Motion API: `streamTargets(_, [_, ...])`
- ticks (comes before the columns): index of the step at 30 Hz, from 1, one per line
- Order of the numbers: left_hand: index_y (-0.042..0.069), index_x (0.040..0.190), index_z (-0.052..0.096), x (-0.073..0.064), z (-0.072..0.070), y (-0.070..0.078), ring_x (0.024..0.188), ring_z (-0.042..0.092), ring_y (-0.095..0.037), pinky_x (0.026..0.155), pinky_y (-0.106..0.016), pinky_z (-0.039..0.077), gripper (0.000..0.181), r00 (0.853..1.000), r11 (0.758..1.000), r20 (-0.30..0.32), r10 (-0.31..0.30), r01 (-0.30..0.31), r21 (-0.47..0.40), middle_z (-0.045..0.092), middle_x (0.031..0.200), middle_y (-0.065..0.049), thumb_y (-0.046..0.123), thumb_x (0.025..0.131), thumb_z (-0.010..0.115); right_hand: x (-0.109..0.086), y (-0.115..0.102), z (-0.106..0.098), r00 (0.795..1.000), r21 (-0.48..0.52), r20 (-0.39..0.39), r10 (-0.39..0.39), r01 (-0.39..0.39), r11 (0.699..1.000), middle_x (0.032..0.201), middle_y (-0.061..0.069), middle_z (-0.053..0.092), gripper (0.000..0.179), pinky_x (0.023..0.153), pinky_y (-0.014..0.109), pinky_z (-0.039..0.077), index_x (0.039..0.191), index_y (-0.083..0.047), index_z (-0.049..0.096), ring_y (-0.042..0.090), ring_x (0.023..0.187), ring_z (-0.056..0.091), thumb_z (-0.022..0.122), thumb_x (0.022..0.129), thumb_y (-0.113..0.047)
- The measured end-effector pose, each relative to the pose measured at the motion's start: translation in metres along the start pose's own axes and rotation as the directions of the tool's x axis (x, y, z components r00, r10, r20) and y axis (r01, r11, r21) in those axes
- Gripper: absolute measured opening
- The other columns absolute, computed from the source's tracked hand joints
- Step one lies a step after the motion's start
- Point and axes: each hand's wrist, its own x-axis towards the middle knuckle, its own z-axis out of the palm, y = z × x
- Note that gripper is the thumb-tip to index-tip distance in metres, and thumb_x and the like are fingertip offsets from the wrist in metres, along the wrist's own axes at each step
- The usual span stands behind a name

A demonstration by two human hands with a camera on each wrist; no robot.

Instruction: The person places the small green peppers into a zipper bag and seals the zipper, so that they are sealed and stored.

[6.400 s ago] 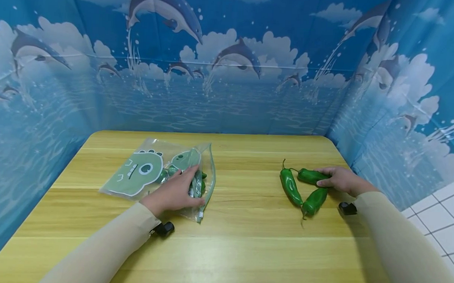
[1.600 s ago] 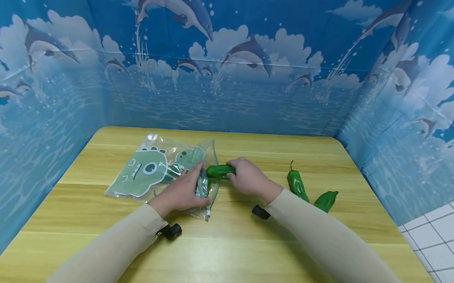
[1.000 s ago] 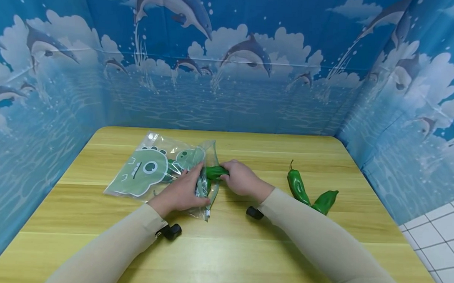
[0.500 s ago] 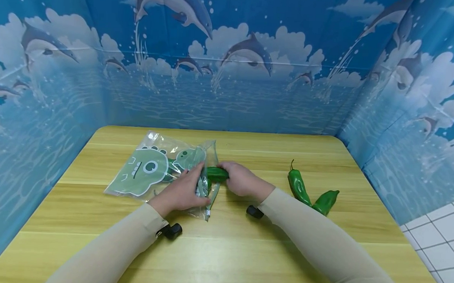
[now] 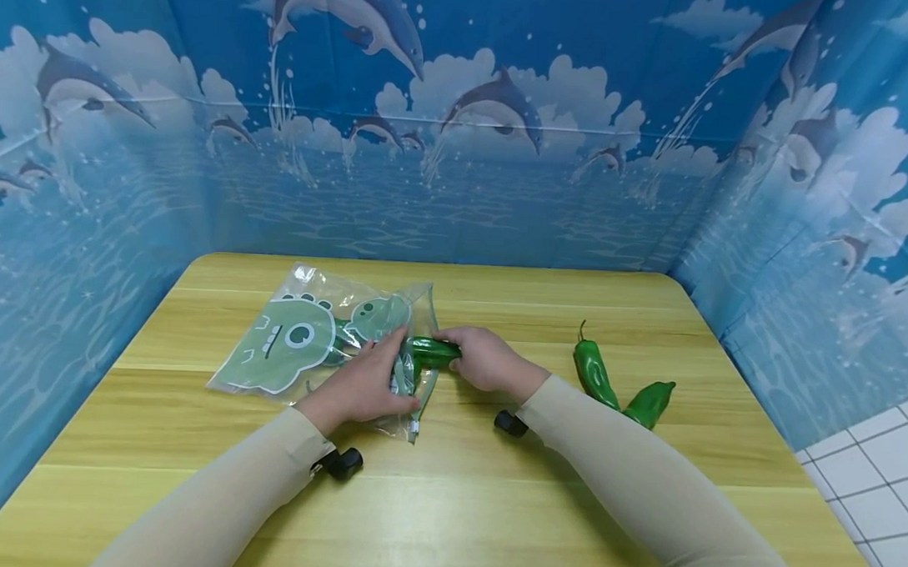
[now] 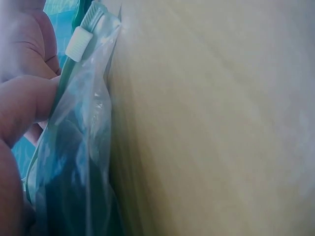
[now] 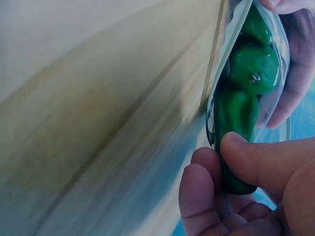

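A clear zip bag (image 5: 298,336) with green cartoon monsters printed on it lies on the left of the table, its mouth facing right. My left hand (image 5: 364,385) holds the bag's upper layer by the mouth, lifting it apart from the lower one. At the opening, my right hand (image 5: 489,360) pinches a green pepper (image 7: 236,115) between thumb and fingers; its far end is inside the bag. The right wrist view shows other green peppers (image 7: 255,69) inside, against the held one. A white zip slider (image 6: 78,43) sits at the near corner of the mouth.
Two more green peppers lie at the right of the wooden table (image 5: 446,500): one long with a stem (image 5: 595,372), one (image 5: 651,404) partly behind my right sleeve (image 5: 627,473). A blue dolphin curtain (image 5: 457,200) surrounds the table's back and sides.
My right hand has carried one pepper from the group on the right across to the bag and slid its end into the mouth. Lately it shifts only slightly. My left hand stays at the bag.
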Motion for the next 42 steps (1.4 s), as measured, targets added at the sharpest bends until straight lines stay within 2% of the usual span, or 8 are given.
streamTargets(6, [0.014,0.171,0.005,-0.001,-0.001,0.001,0.164,0.016,-0.036,0.133,-0.054,0.017,0.123,1.000,1.000,0.012,-0.018,0.018,-0.007,0.015,0.177,-0.014,0.054,0.084,0.082,0.005,0.000,0.001,1.000,-0.019,0.010,0.005,-0.005,1.000,0.149,0.011,0.063,0.056,0.114,0.047,0.050,0.155,-0.016,0.055,0.030,0.136,0.061,0.066,0.102,-0.006])
streamTargets(10, [0.015,0.171,0.005,-0.002,-0.002,0.002,0.164,0.011,-0.036,0.132,-0.056,0.017,0.123,1.000,1.000,0.017,-0.025,0.025,-0.013,0.013,0.177,-0.015,0.055,0.085,0.082,0.008,-0.001,0.003,1.000,-0.029,0.018,-0.010,0.011,1.000,0.146,0.012,0.065,0.055,0.114,0.046,0.051,0.155,-0.014,0.054,0.029,0.134,0.063,0.064,0.102,-0.003])
streamTargets(15, [0.015,0.171,0.005,-0.001,-0.002,0.001,0.164,0.010,-0.037,0.132,-0.057,0.018,0.122,1.000,1.000,0.017,-0.022,0.023,-0.013,0.012,0.177,-0.015,0.055,0.085,0.081,0.008,-0.002,0.004,1.000,-0.044,0.018,-0.016,0.017,0.999,0.146,0.013,0.065,0.055,0.114,0.045,0.051,0.156,-0.012,0.053,0.029,0.133,0.063,0.060,0.103,0.000])
streamTargets(22, [0.014,0.171,0.005,-0.001,-0.001,0.002,0.164,0.010,-0.039,0.131,-0.059,0.019,0.122,1.000,1.000,0.012,-0.020,0.020,-0.010,0.011,0.177,-0.015,0.055,0.085,0.081,0.008,-0.006,0.002,1.000,-0.058,0.020,-0.002,0.003,0.998,0.149,0.011,0.064,0.054,0.114,0.046,0.051,0.155,-0.015,0.054,0.029,0.134,0.063,0.064,0.103,-0.005])
streamTargets(31, [0.012,0.171,0.006,-0.001,-0.001,0.001,0.163,0.011,-0.041,0.130,-0.060,0.022,0.122,1.000,1.000,0.009,-0.019,0.019,0.011,0.011,0.177,-0.016,0.056,0.086,0.080,0.013,-0.010,0.004,1.000,-0.010,0.016,0.024,-0.023,1.000,0.147,0.009,0.065,0.052,0.115,0.045,0.050,0.153,-0.016,0.058,0.028,0.134,0.062,0.066,0.102,-0.005])
streamTargets(37, [0.012,0.171,0.006,0.000,-0.001,0.000,0.163,0.011,-0.042,0.130,-0.060,0.021,0.122,1.000,1.000,0.010,-0.019,0.019,0.010,0.010,0.177,-0.017,0.056,0.085,0.081,0.012,-0.009,0.003,0.999,-0.011,-0.005,0.033,-0.033,0.999,0.141,0.010,0.069,0.052,0.110,0.044,0.054,0.150,-0.014,0.060,0.026,0.126,0.067,0.068,0.100,-0.005])
streamTargets(42, [0.012,0.171,0.007,0.000,0.000,0.000,0.162,0.013,-0.044,0.129,-0.061,0.022,0.122,1.000,1.000,0.009,-0.020,0.020,0.009,0.011,0.177,-0.017,0.055,0.084,0.082,0.008,-0.006,0.000,0.999,-0.003,-0.018,0.050,-0.050,0.999,0.124,0.008,0.075,0.050,0.096,0.040,0.059,0.147,-0.015,0.063,0.020,0.105,0.070,0.069,0.099,-0.004])
